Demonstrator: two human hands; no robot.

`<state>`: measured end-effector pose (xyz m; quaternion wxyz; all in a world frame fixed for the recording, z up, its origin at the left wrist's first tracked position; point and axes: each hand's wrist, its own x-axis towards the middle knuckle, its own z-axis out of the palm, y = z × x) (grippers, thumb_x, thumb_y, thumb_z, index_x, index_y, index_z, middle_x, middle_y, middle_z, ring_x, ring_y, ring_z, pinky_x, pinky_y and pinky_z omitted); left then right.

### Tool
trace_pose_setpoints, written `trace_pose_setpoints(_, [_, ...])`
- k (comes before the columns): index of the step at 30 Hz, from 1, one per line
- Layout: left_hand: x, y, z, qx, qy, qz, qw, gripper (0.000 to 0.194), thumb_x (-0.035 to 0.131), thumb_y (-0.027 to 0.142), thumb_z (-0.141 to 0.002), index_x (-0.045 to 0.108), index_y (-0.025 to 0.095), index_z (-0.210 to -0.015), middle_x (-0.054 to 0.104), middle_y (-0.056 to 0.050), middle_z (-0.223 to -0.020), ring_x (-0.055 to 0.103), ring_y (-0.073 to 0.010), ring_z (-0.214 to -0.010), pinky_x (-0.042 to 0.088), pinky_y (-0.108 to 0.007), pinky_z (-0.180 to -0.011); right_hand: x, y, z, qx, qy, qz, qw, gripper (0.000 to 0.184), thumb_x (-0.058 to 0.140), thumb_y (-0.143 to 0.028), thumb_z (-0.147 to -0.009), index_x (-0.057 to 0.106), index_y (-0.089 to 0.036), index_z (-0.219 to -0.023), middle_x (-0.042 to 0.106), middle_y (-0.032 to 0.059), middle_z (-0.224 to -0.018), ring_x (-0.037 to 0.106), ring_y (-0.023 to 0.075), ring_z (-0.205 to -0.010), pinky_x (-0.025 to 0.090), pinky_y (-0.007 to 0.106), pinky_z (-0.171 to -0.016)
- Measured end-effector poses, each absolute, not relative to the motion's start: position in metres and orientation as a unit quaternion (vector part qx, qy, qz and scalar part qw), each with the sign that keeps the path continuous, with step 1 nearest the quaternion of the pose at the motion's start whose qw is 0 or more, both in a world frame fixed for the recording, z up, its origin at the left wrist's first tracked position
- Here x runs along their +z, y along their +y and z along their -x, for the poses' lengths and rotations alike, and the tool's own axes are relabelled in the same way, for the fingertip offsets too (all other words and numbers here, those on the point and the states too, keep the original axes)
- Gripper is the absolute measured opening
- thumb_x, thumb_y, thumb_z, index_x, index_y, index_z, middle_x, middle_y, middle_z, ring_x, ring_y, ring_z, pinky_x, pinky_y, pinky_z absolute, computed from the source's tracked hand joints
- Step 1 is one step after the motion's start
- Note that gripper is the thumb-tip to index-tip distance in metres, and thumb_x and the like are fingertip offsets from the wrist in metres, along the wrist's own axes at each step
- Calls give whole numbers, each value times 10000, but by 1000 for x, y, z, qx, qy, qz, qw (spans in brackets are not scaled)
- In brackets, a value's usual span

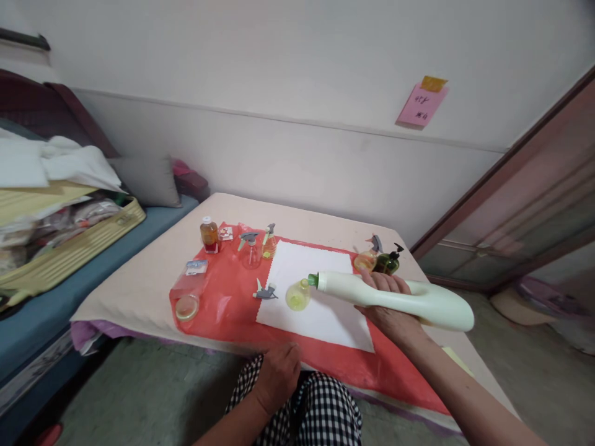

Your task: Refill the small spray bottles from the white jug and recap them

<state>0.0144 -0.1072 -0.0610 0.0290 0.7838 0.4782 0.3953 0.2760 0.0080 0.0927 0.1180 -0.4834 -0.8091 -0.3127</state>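
My right hand point(385, 294) is wrapped around the handle of a large pale green jug bottle point(441, 305), tipped nearly level. Its green spout point(313, 281) is at the mouth of a small round clear bottle point(297, 300) holding yellow-green liquid. That small bottle stands on a white sheet with scalloped edges point(334, 328). Left of it, a grey spray trigger head point(266, 291) lies loose. My left hand point(281, 371) rests on my checked trouser leg by the table's front edge, fingers curled in, with nothing seen in them.
Red plastic sheeting point(223, 316) lies under the white sheet. Behind stand a clear spray bottle point(252, 255), another spray bottle point(269, 244) and an amber bottle point(210, 236). At right are an orange-tinted spray bottle point(365, 260) and a dark green pump bottle point(387, 263). A round lid point(186, 308) lies front left.
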Motion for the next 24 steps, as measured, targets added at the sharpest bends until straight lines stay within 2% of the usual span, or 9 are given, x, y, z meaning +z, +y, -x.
trace_pose_setpoints(9, [-62, -107, -14, 398, 477, -783, 26, 214, 417, 72, -911, 595, 188, -937, 661, -52, -788, 674, -182, -721, 574, -311, -672, 98, 8, -274, -328, -806, 479, 114, 657, 561, -346, -911, 324, -95, -1471, 623, 175, -1206, 551, 301, -1145, 336, 482, -1056])
trace_pose_setpoints(24, [-69, -108, -14, 398, 476, -784, 25, 206, 431, 67, -913, 589, 179, -980, 683, -64, -831, 683, -198, -755, 579, -327, -687, 99, 6, -276, -316, -807, 489, 100, 693, 577, -381, -899, 318, -111, -1482, 610, 181, -1245, 539, 318, -1179, 323, 487, -1061])
